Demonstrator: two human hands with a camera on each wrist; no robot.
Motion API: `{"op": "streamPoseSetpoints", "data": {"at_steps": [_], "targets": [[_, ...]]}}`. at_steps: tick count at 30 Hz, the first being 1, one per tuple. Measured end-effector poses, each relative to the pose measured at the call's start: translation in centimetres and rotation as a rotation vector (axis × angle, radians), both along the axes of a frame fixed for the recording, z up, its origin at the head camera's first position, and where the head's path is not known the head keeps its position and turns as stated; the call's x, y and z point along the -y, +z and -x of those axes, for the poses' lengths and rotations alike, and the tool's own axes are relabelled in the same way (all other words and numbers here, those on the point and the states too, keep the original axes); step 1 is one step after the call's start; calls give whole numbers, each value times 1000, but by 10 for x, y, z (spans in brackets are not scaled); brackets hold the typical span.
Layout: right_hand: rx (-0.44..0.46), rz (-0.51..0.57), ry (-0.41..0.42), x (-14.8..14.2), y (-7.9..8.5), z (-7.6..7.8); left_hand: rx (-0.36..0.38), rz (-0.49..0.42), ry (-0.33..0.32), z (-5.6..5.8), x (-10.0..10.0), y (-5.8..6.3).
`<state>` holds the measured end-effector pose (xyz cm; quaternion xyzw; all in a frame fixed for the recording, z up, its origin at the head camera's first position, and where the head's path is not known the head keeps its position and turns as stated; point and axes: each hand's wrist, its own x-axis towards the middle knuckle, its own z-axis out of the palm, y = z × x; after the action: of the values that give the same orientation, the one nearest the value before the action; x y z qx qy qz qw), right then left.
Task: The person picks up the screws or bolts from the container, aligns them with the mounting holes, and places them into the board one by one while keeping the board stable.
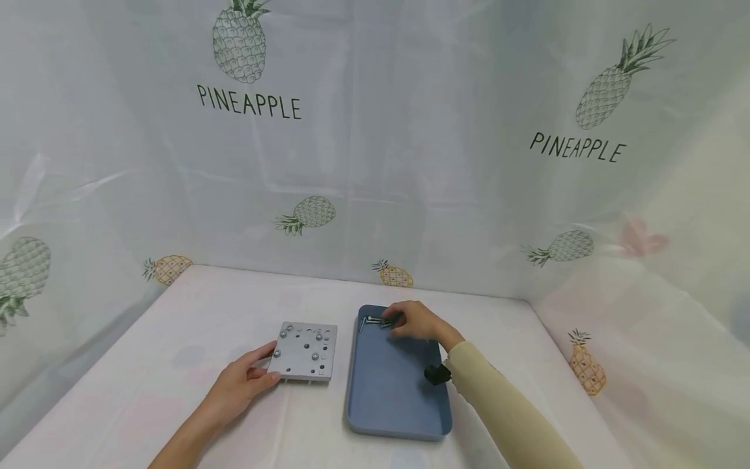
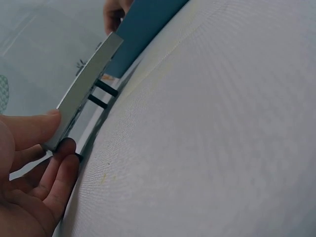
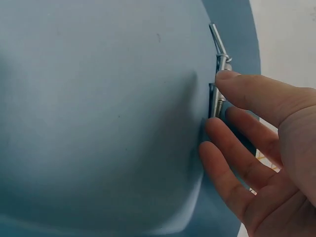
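Observation:
My left hand (image 1: 237, 381) grips the left edge of a square metal plate (image 1: 305, 352), with the thumb along the near corner and fingers at the side and below. Several bolt heads and holes show on the plate's top. In the left wrist view, dark shanks (image 2: 106, 88) stick out beneath it toward the cloth. Over the far end of a blue tray (image 1: 398, 397), my right hand (image 1: 416, 322) reaches in with parted, bent fingers. Its thumb overlaps several silver bolts (image 3: 220, 47) lying along the tray's far wall, and the fingertips are close beside them.
A white cloth (image 1: 234, 299) covers the table. Pineapple-printed sheeting (image 1: 410, 163) rises behind and at the sides. The tray stands to the right of the plate, a narrow strip of cloth between them. A dark object (image 1: 437, 374) sits at the right cuff, over the tray's right rim.

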<state>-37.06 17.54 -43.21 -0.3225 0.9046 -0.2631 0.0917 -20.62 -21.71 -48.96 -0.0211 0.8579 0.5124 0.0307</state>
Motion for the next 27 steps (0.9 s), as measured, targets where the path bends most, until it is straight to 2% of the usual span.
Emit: {"op": "streamPoseSetpoints", "data": {"at_steps": [6, 11, 19, 27], "targets": [[23, 15, 9, 4, -2, 0, -1, 27, 4, 1, 1, 1], [23, 8, -2, 9, -2, 0, -8, -4, -3, 1, 1, 1], [-20, -81, -17, 12, -3, -2, -2, -19, 2, -1, -1, 1], [-29, -96, -21, 14, -5, -3, -12, -26, 3, -1, -1, 1]]}}
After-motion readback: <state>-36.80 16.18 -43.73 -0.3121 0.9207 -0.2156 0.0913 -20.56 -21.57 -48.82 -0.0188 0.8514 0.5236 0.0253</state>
